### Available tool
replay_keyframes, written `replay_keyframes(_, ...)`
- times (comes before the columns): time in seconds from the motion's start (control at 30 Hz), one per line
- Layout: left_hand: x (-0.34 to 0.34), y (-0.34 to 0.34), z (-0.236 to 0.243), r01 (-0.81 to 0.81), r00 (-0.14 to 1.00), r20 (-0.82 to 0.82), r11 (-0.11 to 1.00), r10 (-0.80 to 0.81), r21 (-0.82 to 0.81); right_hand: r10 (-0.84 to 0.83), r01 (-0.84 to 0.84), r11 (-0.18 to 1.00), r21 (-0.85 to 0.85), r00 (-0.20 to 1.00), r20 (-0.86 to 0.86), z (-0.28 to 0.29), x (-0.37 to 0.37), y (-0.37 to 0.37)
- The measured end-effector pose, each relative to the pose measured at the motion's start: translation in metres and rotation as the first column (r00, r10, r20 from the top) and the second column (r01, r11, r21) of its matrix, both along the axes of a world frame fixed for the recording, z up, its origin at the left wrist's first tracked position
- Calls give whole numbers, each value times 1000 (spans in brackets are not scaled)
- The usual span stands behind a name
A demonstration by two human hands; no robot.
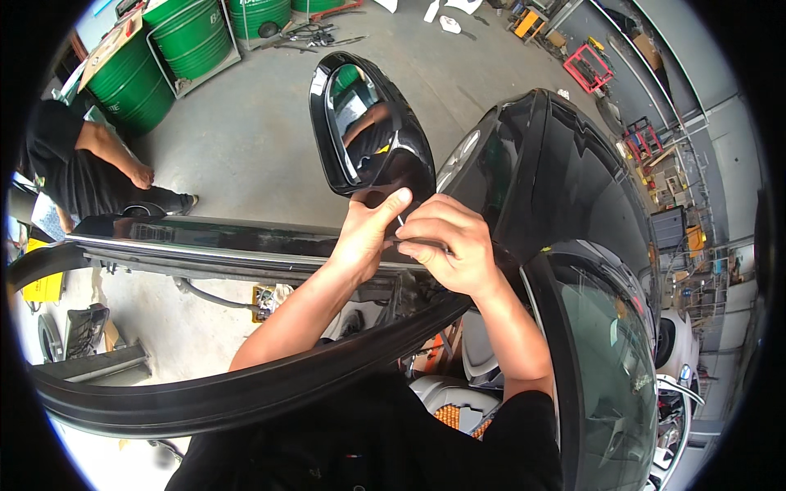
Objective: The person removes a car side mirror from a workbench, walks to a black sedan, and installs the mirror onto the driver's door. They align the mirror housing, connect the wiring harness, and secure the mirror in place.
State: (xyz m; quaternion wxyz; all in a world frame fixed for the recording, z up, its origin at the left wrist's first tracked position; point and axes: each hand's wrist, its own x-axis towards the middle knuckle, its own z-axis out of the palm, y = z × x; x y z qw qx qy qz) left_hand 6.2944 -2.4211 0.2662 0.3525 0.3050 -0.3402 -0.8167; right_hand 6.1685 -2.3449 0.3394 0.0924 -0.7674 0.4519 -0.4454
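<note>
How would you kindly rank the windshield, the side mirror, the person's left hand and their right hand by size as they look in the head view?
Largest to smallest:
1. Windshield
2. Side mirror
3. Left hand and right hand: too alike to rank against each other.

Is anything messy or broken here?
Yes, a jumble of dark parts lies loose on the floor near the green drums, which looks messy. I see no clear damage on the black side mirror.

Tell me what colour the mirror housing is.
The mirror housing is glossy black, best seen in the head view.
</note>
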Motion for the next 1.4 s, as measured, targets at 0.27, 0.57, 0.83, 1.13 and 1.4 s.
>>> replay_keyframes(0.27,4,7,11,-5,1000,-20,999,6,51,-137,105,987,119,941,309,12,-32,40)
replay_keyframes(0.57,-13,-21,-20,-180,983,19,973,184,-142,-493,402,820,409,858,144,-38,-37,97)
replay_keyframes(0.83,-20,-26,-21,-220,976,-40,963,216,-159,-455,377,788,487,889,47,-48,-43,89)
replay_keyframes(1.13,-34,-21,-48,-141,985,51,945,163,-295,-452,410,702,583,888,-81,-54,-48,91)
replay_keyframes(1.4,-32,-9,-33,-273,962,-51,952,268,-136,-737,693,665,279,670,89,-59,-31,117)
